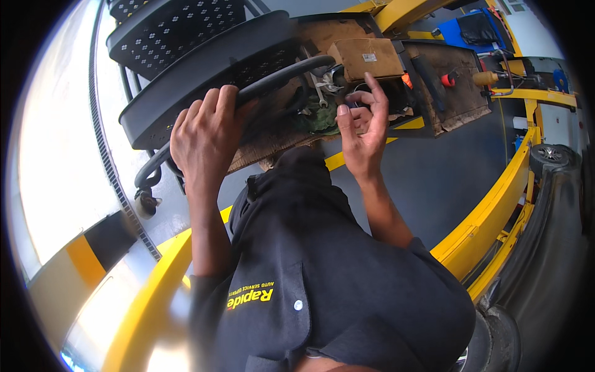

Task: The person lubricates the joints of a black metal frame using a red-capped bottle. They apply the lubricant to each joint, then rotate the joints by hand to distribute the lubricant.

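Cart handle (282, 77), a thick black curved bar, runs beneath the left hand (207, 136) and on past its fingers toward the right hand (365, 133). The left fingers curl over the bar and close on it; the right hand hangs with thumb and fingers parted, the index reaching forward — it seems to hold nothing, though I cannot tell whether the bent fingers brush anything below them.

To do this well, the left grip should be snug, checking any roll of what looks like a caster (146, 203) below and left of that hand. The right fingers would best settle slowly rather than push in blind.

Beyond the left hand sits a deep black tray (198, 69), and past it a perforated black basket (180, 43); their contents do not show. Just left of the right fingers, a brown-lined tray (257, 154) bears a wrench (321, 94) and crumpled green cloth (319, 119). Beyond the right fingertips rests a cardboard box (379, 65), contents hidden — and well right of that hand, a flat tray (462, 105) holds a red round piece (447, 80).
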`<state>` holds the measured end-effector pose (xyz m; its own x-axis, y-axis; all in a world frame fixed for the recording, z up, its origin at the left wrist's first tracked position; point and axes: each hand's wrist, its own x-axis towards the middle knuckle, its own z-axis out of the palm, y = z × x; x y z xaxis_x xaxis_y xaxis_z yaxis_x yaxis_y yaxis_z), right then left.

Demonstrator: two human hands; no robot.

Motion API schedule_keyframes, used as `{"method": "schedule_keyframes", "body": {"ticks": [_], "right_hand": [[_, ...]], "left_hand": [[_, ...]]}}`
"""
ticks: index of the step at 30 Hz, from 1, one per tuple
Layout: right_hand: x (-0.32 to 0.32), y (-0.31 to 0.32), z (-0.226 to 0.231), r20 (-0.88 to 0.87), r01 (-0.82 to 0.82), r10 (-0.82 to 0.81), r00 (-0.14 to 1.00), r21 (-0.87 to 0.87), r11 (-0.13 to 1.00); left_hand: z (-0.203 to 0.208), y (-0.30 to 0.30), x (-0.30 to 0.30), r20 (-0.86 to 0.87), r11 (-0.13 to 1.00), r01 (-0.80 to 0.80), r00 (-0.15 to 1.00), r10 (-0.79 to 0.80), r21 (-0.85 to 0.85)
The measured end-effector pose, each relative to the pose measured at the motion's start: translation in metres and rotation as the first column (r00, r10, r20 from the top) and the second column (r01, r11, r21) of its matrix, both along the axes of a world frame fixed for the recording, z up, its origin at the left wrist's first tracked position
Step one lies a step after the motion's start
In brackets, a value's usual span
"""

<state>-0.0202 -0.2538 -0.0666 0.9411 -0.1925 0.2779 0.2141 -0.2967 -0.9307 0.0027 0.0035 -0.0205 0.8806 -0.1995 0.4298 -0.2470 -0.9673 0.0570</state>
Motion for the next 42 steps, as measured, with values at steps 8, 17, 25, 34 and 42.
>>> {"method": "schedule_keyframes", "body": {"ticks": [8,17,25,34,42], "right_hand": [[-0.02,-0.007,-0.017,0.12,0.057,0.006,0.993,-0.515,0.855],[-0.035,-0.037,-0.071,0.1,-0.067,0.187,0.977,-0.692,0.719],[-0.005,-0.014,-0.028,0.21,0.112,-0.005,0.978,-0.499,0.859],[-0.032,0.022,-0.026,-0.116,-0.449,0.442,0.89,-0.396,0.801],[-0.025,0.159,0.008,0.069,-0.725,0.968,0.242,-0.65,0.228]], "left_hand": [[-0.005,0.002,-0.002,0.022,1.0,-0.018,1.0,0.018,0.009],[-0.005,0.001,0.001,0.015,1.0,-0.014,1.0,0.014,0.007],[-0.005,0.004,0.0,0.002,1.0,-0.009,1.0,0.009,-0.029],[0.002,0.004,-0.042,-0.056,0.944,0.017,0.998,-0.037,-0.33],[0.027,-0.039,-0.053,-0.132,0.909,-0.411,0.899,0.417,0.07]]}}
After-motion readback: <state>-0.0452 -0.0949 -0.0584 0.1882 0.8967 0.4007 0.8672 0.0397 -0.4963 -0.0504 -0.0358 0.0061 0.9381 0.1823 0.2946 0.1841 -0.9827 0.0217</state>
